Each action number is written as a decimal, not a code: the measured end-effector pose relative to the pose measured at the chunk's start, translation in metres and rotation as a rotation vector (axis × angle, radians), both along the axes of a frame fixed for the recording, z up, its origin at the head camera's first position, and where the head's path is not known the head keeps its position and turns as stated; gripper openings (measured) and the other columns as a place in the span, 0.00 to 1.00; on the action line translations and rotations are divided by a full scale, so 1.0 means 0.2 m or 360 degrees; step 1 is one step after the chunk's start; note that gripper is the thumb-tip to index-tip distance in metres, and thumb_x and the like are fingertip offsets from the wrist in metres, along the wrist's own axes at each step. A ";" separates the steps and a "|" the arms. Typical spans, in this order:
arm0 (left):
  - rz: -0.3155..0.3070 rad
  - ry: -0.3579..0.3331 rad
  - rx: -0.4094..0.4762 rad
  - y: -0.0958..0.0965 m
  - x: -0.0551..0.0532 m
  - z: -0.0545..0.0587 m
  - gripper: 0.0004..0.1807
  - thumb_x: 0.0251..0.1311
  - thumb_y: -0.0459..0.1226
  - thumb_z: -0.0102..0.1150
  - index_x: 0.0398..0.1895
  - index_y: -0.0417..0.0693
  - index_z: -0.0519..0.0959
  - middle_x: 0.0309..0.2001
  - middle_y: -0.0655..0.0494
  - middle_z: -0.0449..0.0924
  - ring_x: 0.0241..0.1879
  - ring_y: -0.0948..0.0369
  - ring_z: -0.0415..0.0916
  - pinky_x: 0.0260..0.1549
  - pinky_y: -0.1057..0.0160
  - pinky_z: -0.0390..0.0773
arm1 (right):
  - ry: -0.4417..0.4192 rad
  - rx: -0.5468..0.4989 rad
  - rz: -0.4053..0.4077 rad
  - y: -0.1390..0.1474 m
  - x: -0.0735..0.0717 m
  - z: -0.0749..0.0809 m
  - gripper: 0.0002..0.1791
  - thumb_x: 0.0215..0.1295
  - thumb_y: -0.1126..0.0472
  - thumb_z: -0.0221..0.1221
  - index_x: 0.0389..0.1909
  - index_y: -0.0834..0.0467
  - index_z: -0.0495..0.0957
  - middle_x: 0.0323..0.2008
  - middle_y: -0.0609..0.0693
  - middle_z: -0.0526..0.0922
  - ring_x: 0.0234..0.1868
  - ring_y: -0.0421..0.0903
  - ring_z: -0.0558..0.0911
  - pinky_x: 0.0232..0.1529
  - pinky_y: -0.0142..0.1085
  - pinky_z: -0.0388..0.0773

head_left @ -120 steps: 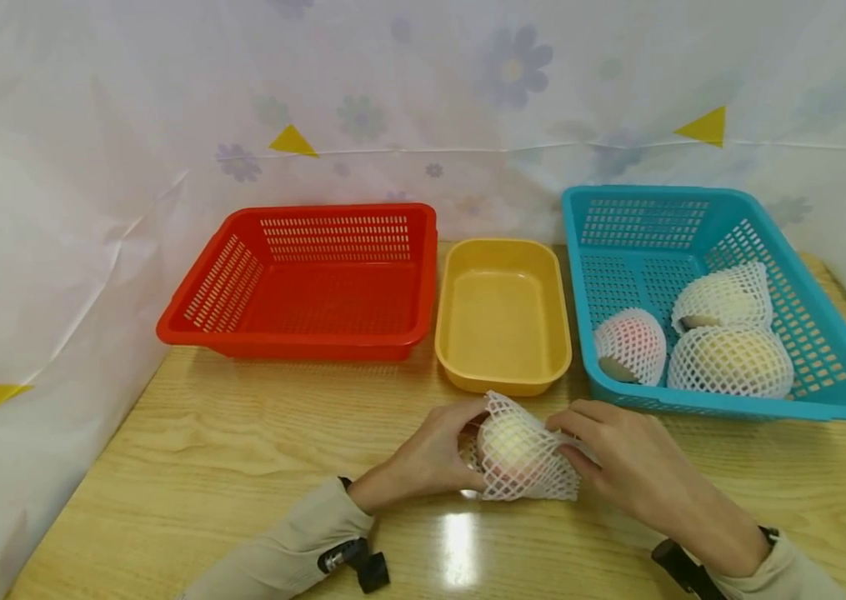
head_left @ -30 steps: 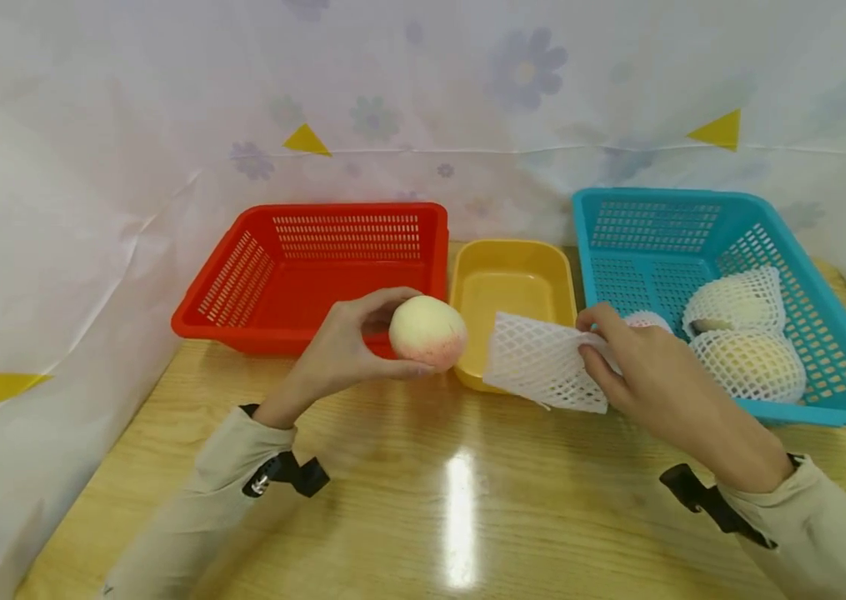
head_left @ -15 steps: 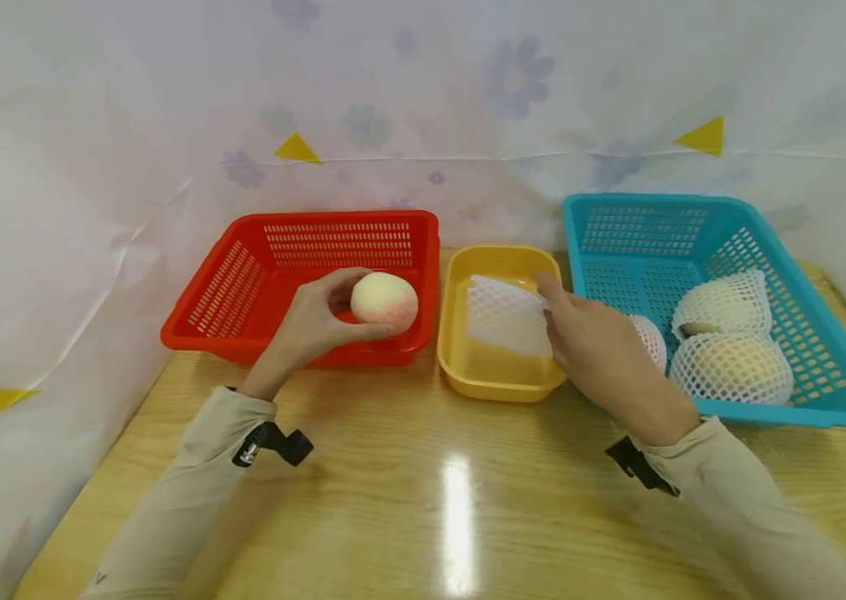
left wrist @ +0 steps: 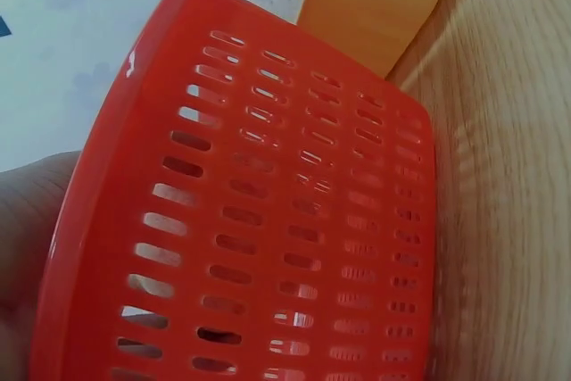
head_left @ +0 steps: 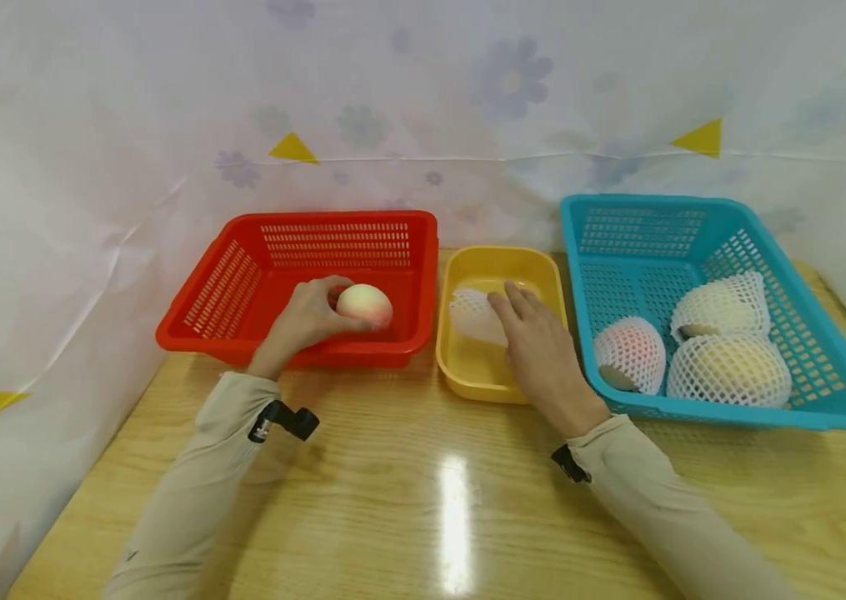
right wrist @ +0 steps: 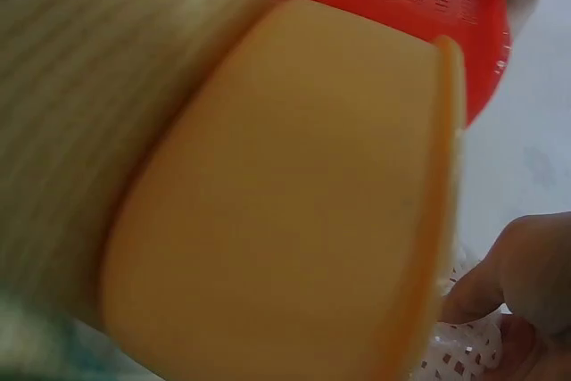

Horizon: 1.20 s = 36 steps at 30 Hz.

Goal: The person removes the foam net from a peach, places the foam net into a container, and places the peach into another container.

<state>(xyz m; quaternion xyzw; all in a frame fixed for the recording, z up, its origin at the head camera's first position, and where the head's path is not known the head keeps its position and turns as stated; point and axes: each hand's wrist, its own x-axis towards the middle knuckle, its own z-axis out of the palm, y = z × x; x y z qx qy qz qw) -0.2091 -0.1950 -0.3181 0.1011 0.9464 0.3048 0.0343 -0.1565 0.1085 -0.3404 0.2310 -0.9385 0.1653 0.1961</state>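
My left hand (head_left: 309, 314) is lowered into the red basket (head_left: 295, 343) and grips a pale yellow and pink peach (head_left: 364, 305), thumb on its near side. In the left wrist view the basket's slotted wall hides most of that hand. Over the yellow tray (head_left: 456, 375), my right hand (head_left: 543, 350) reaches in with a white foam fruit net (head_left: 477, 315) at its fingertips. The right wrist view shows thumb and fingers around the foam net (right wrist: 459, 350), just beyond the tray's rim.
A blue basket (head_left: 573, 275) stands at the right with several net-wrapped fruits, including a pinkish one (head_left: 631, 350) and a yellowish one (head_left: 733, 367). All three containers line the back of the wooden table (head_left: 362, 500), before a flower-patterned sheet (head_left: 423, 83).
The peach came out of its foam net, and my left hand has carried it left and down into the red basket. My right hand has moved the net left, down into the yellow tray.
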 end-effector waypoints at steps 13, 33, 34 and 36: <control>-0.0018 -0.0248 -0.0265 0.03 -0.01 0.01 0.39 0.49 0.50 0.71 0.61 0.35 0.72 0.53 0.39 0.77 0.47 0.49 0.74 0.49 0.50 0.75 | -0.0332 0.0021 0.0146 0.04 -0.05 -0.12 0.17 0.62 0.71 0.56 0.52 0.67 0.77 0.56 0.69 0.75 0.53 0.65 0.77 0.45 0.54 0.78; -0.0061 -0.0313 -0.0230 0.03 -0.02 -0.02 0.37 0.56 0.49 0.67 0.63 0.39 0.68 0.60 0.41 0.72 0.56 0.47 0.69 0.56 0.47 0.69 | -0.0662 0.0117 0.0189 0.03 -0.07 -0.10 0.30 0.56 0.66 0.57 0.62 0.67 0.69 0.65 0.70 0.65 0.65 0.72 0.62 0.62 0.65 0.56; -0.0068 -0.0298 -0.0226 0.03 -0.02 -0.02 0.36 0.56 0.49 0.66 0.63 0.40 0.69 0.59 0.42 0.72 0.55 0.48 0.69 0.56 0.47 0.69 | -0.0581 0.0066 0.0208 0.03 -0.07 -0.10 0.30 0.51 0.70 0.58 0.60 0.66 0.72 0.63 0.71 0.67 0.63 0.71 0.64 0.62 0.64 0.58; -0.0086 -0.0278 -0.0212 0.03 -0.02 -0.02 0.34 0.57 0.48 0.66 0.63 0.40 0.70 0.58 0.42 0.73 0.53 0.48 0.70 0.55 0.47 0.70 | -0.0435 -0.0016 0.0216 0.03 -0.06 -0.09 0.27 0.46 0.76 0.56 0.52 0.65 0.77 0.58 0.70 0.72 0.60 0.71 0.68 0.61 0.61 0.61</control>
